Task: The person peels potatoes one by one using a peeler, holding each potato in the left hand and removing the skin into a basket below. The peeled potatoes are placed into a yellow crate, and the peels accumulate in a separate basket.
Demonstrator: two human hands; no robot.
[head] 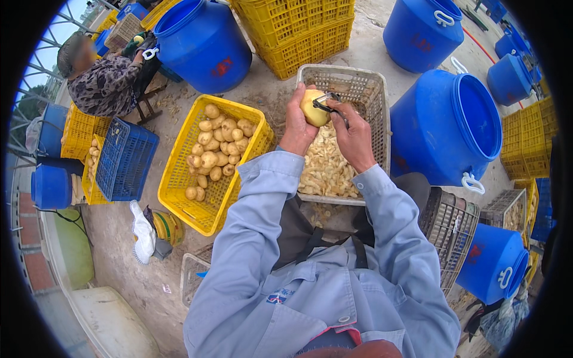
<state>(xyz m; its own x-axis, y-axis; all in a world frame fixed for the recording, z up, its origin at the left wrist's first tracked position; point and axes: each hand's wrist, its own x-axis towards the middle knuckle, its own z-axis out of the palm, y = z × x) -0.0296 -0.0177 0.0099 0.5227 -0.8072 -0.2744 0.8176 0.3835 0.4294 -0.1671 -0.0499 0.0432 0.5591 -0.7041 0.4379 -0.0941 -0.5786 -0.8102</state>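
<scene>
My left hand (pixel 297 123) holds a largely peeled potato (pixel 315 108) from its left side and below. In my right hand (pixel 353 134) is a peeler (pixel 330 104) with a black handle, its metal head lying on the potato's upper right. Both hands are above a whitish plastic crate (pixel 378 89), whose near part holds a heap of potato peelings (pixel 327 170). To the left, a yellow plastic crate (pixel 179 188) holds several unpeeled potatoes (pixel 219 143).
Large blue plastic barrels (pixel 441 125) stand close on the right, another (pixel 203 49) at the upper left. Stacked yellow crates (pixel 295 40) stand beyond. A seated person (pixel 105 76) works at the upper left, near a blue crate (pixel 127 159). A yellow bucket (pixel 168 227) is at the lower left.
</scene>
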